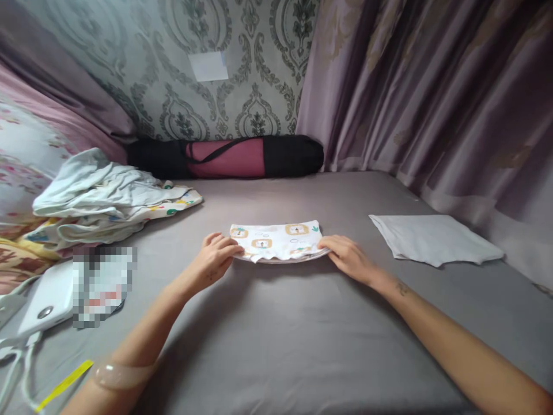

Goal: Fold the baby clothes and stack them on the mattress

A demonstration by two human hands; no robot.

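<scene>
A folded white cloth [276,241] with a printed pattern of tan animal faces is held at the middle of the grey sheet. My left hand [219,253] pinches its left end, and my right hand [348,256] grips its right end near the lower corner. The near edge of the cloth looks slightly lifted, with a shadow under it. Thumbs are mostly hidden beneath the fabric.
A plain white folded cloth [436,237] lies at the right. Crumpled clothes [108,187] are piled at the left, above a white power bank [49,297] with cables. A black and pink long bag [228,157] rests against the wall.
</scene>
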